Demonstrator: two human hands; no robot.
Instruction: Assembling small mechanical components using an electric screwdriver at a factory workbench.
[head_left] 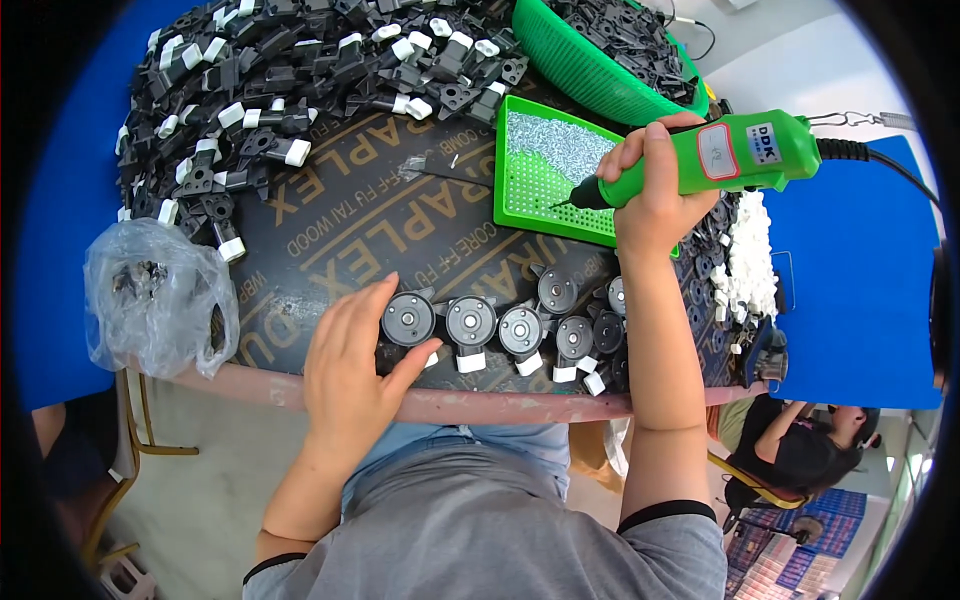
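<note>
My right hand (655, 190) is wrapped round a green electric screwdriver (745, 150), its cable running off to the right. The dark bit end points left over a green perforated tray (507, 190), which holds many small silvery screws (570, 140). At the table's front edge, the thumb and fingers of my left hand (352, 362) close round a round black part (408, 319) with a white end piece mostly hidden by my thumb. To its right several like parts stand in a loose row, among them one black round part (470, 320) with its white end toward me.
A big heap of black parts with white ends (250, 120) covers the back left. A clear plastic bag (160, 295) lies at the left edge. Behind the tray stands a green basket (600, 60) of black pieces; white pieces (750, 260) are piled at right. Another person (805, 440) sits at far right.
</note>
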